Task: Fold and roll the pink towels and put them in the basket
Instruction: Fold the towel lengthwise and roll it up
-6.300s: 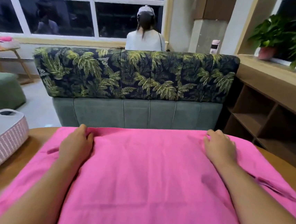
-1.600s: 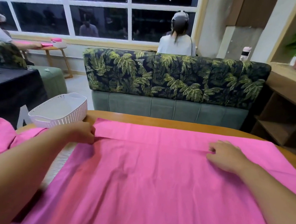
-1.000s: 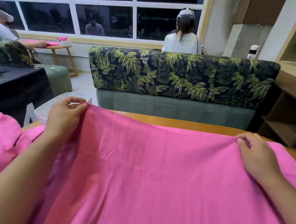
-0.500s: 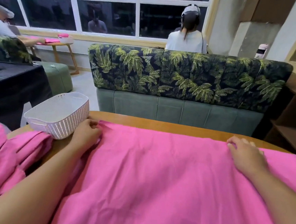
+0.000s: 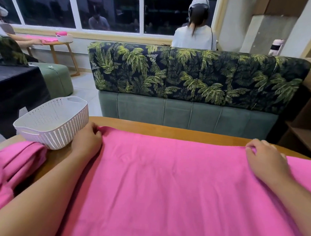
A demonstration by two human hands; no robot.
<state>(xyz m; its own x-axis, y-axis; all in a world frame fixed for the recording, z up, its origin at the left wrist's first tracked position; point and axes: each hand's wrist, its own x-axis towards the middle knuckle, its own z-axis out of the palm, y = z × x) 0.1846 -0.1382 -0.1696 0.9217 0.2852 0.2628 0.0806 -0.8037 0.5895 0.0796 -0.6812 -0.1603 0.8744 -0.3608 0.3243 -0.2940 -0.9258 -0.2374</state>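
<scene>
My left hand (image 5: 87,139) and right hand (image 5: 266,162) each pinch the pink towel (image 5: 172,186) along its far edge, near the desk's (image 5: 168,128) far edge; the basket (image 5: 51,121) sits just beside my left hand.

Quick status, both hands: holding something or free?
Left hand: fingers curled, gripping the far left corner of the pink towel.
Right hand: pinching the same towel's far edge on the right.

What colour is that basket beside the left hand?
White, with a perforated wall; the basket shows best in the head view.
</scene>
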